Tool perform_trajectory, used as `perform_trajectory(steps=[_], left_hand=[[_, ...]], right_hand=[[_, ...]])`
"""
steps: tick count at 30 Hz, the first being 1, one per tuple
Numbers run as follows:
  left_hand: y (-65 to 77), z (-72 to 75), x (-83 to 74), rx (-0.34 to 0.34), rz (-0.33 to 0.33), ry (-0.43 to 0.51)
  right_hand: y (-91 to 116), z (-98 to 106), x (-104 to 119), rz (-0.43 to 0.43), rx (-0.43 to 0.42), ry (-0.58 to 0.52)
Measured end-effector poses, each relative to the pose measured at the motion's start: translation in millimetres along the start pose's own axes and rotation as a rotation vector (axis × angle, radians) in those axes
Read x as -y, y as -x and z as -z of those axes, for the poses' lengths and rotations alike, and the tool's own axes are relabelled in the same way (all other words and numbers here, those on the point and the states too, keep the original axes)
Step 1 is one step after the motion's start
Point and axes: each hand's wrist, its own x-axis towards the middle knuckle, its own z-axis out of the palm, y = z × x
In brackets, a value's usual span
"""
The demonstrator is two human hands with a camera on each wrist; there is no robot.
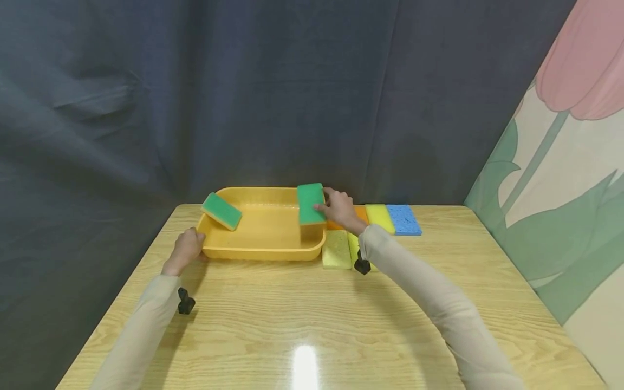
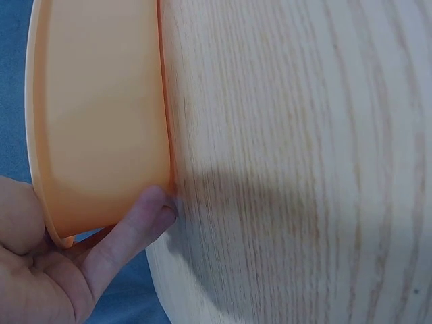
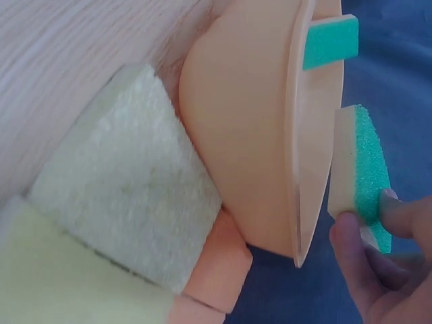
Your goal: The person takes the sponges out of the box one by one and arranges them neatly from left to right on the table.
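Observation:
A yellow plastic basin (image 1: 260,253) sits at the back left of the table. My left hand (image 1: 187,247) grips its left end; in the left wrist view, fingers (image 2: 128,233) reach along the wall below the rim. Over the basin's right end, my right hand (image 1: 343,210) pinches a green-topped sponge (image 1: 309,201) between thumb and fingers. The right wrist view shows this sponge's pale side (image 3: 342,162) and its green face. Another green sponge (image 1: 221,210) leans tilted on the basin's left wall, partly above the rim.
Right of the basin lie flat sponges: orange (image 1: 362,213), yellow (image 1: 380,218) and blue (image 1: 403,219) at the back, pale yellow (image 1: 336,250) in front. Another yellow one (image 1: 353,242) is partly hidden by the right sleeve. A dark curtain (image 1: 292,97) hangs behind the table (image 1: 273,314).

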Motion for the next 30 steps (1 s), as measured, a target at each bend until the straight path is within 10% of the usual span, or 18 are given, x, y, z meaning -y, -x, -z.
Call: perform_trajectory(steps=[30], left_hand=[[1.6,4.7,-1.8,0.008,0.008,-0.063]], right_hand=[[28,68,-57,-0.125,0.086,0.029]])
